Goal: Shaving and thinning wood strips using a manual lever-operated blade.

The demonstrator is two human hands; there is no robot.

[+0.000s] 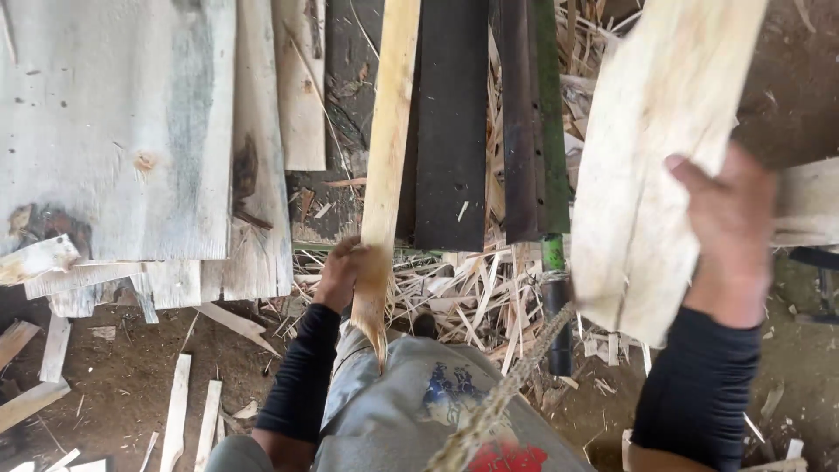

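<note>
The left hand (339, 273) has its fingers wrapped around a narrow strip (384, 166) near its splintered end; the right hand (730, 236) pinches a broad board (647, 157) at its right edge.

- Dark boards (450, 122) and a green-edged bar (549, 114) are filling the ground's far middle, blocking passage between the narrow pale slat (387, 149) and the wide pale plank (651, 166).
- Splinter litter (472, 297) is lying between both hands.
- Stacked grey planks (122, 131) are crowding the far left corner.
- Bare dirt (122, 385) at the near left is lying open between scattered offcuts (179, 406).
</note>
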